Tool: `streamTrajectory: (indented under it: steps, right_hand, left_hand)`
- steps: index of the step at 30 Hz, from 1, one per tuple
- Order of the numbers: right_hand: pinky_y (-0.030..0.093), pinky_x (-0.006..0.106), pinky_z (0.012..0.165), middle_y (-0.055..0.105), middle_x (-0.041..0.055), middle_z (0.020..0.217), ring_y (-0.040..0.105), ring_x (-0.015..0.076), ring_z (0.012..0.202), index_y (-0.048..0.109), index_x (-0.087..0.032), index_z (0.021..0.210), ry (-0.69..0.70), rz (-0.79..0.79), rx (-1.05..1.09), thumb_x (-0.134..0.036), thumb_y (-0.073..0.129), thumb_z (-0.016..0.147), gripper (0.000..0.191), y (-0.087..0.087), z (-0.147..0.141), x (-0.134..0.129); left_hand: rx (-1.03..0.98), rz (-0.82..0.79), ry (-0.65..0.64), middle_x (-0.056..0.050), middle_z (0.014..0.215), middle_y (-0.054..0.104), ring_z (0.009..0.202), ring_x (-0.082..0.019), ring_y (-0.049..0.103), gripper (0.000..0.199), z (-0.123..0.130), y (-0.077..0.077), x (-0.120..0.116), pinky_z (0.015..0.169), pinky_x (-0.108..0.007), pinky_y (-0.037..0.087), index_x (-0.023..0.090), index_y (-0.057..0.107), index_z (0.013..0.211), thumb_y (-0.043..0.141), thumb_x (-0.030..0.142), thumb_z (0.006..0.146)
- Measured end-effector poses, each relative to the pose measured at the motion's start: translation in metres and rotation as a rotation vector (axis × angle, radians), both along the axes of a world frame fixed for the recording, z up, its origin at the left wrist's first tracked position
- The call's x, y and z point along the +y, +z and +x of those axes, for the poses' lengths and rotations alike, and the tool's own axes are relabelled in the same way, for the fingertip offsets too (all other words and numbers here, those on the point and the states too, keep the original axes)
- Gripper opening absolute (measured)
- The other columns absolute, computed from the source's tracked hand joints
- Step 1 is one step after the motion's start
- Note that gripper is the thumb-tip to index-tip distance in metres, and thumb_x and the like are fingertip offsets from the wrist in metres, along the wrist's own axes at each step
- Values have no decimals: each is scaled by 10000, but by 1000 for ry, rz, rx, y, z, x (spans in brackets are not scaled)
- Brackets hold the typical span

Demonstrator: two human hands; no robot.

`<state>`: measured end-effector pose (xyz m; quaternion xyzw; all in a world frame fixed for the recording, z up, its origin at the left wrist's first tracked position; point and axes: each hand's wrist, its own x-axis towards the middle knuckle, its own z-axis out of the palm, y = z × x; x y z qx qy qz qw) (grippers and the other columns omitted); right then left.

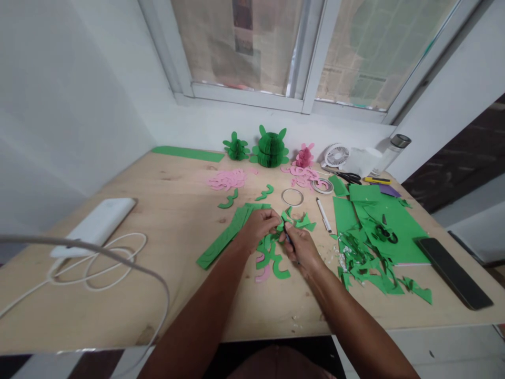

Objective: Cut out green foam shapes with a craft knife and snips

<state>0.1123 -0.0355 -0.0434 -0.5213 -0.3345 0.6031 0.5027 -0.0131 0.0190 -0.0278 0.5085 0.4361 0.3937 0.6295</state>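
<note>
Wooden bench (177,231) spans the lower frame. Centre: left hand (258,227) pinches green paper piece (280,227), just right of its fingertips; right hand (303,244) grips dark tool (289,239), type unclear, meeting the paper.

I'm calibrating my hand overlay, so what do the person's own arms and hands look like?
The left forearm and right forearm show no sleeves. The left hand and right hand are ungloved, with no watch or bracelet visible. Small rings can't be ruled out.

head camera; above table (165,210), near side; facing forward-down; close; window (236,47) ahead
</note>
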Motion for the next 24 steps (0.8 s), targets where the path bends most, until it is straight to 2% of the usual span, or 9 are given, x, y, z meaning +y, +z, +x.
streamTrajectory:
  steps: [15, 20, 24]
  right_hand:
    - [97, 187, 311, 355, -93, 367, 227, 39, 311, 579, -165, 610, -1, -22, 1, -669, 651, 681, 514, -5, 3, 2]
    - [114, 180, 304, 386, -78, 392, 239, 39, 326, 606, -155, 644, -16, -11, 63, -693, 633, 689, 540, -2, 4, 1]
    - [114, 177, 305, 395, -76, 400, 247, 38, 330, 608, -156, 648, -10, -9, 102, -684, 655, 679, 531, 0, 4, 0]
  left_hand:
    - [-8, -29, -2, 32, 543, 523, 530, -103, 498, 116, 1, 2, -1, 568, -236, 429, 173, 560, 571, 614, 273, 591]
    - [-80, -84, 30, 26, 518, 535, 483, -99, 498, 145, 1, 3, -1, 535, -238, 416, 169, 562, 609, 649, 286, 608]
    - [-151, -106, 28, 10, 596, 604, 508, -103, 541, 193, 2, 4, -2, 559, -250, 444, 169, 573, 667, 713, 256, 567]
